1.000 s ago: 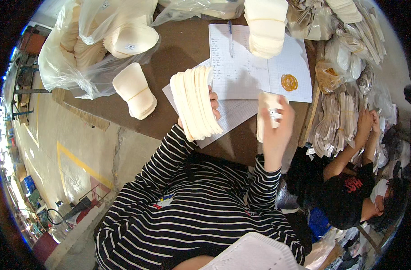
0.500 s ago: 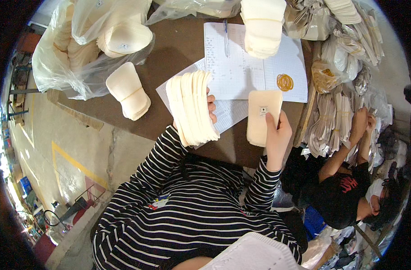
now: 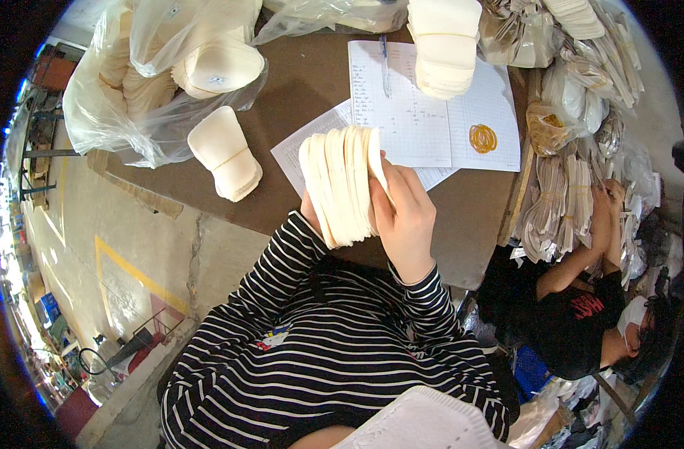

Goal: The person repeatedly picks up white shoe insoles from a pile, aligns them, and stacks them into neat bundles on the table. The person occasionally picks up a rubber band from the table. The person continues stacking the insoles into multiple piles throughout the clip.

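Note:
In front of my chest I hold a thick stack of cream fabric pads point(image 3: 337, 187) on edge, several layers fanned side by side. My left hand point(image 3: 309, 213) closes round its left and back side, its fingers mostly hidden by the stack. At the right end, my right hand point(image 3: 408, 213) pinches the outermost pad against the rest, thumb toward me. Left of the stack, a smaller banded bundle of pads point(image 3: 226, 159) lies on the brown table point(image 3: 304, 82). Another banded bundle point(image 3: 445, 56) rests on an open ruled notebook point(image 3: 399, 138).
A blue pen point(image 3: 385, 69) and a coil of rubber bands point(image 3: 483, 138) lie on the notebook. Clear plastic bags of pads point(image 3: 106, 112) stand at the far left. Banded grey bundles point(image 3: 548, 198) crowd the right side, where another person's hands point(image 3: 605, 213) work.
My right hand has moved left, bringing its single labelled pad against the right end of the stack. The camera view has shifted slightly.

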The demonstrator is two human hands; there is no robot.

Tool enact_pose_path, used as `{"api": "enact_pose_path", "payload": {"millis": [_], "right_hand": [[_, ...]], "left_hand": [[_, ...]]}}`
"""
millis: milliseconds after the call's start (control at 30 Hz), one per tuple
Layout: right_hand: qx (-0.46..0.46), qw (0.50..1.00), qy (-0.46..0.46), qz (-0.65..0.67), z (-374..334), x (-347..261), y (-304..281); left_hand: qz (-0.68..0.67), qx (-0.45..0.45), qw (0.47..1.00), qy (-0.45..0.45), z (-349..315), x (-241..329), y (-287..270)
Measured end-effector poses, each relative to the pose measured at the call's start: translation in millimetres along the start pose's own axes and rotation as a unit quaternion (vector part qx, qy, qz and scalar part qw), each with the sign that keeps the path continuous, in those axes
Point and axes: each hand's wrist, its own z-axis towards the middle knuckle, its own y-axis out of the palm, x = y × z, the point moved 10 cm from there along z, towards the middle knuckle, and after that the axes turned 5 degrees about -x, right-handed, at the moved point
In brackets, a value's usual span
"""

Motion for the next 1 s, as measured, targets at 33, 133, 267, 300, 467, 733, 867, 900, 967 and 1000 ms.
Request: {"api": "enact_pose_path", "payload": {"millis": [33,133,267,300,467,733,867,900,967,1000], "right_hand": [[-0.002,1.0,-0.009,0.007,1,1,1],[-0.045,0.998,0.0,0.047,2,8,15],[-0.121,0.984,0.061,0.119,-5,20,32],[-0.127,0.982,0.066,0.12,-6,18,31],[-0.11,0.993,0.041,0.011,-4,3,30],[-0.118,0.961,0.03,0.248,-14,1,22],[0.04,0.902,0.17,0.394,-24,47,37],[0.044,0.929,0.146,0.337,-19,41,30],[0.02,0.971,0.077,0.225,-13,24,20],[0.007,0.985,0.042,0.167,-12,15,16]], "left_hand": [[-0.022,-0.005,1.0,0.002,0,1,6],[0.058,-0.03,0.997,0.032,-1,5,-9],[-0.049,-0.127,0.991,-0.011,-2,0,-5],[-0.06,-0.16,0.985,-0.011,-3,2,2],[-0.012,-0.103,0.994,0.03,0,3,-10],[0.372,-0.086,0.907,0.179,-43,47,27],[0.331,-0.055,0.924,0.183,-42,29,43],[0.338,-0.073,0.916,0.205,-41,27,44],[0.223,0.007,0.964,0.145,-31,18,23],[0.164,0.048,0.979,0.113,-26,13,12]]}}
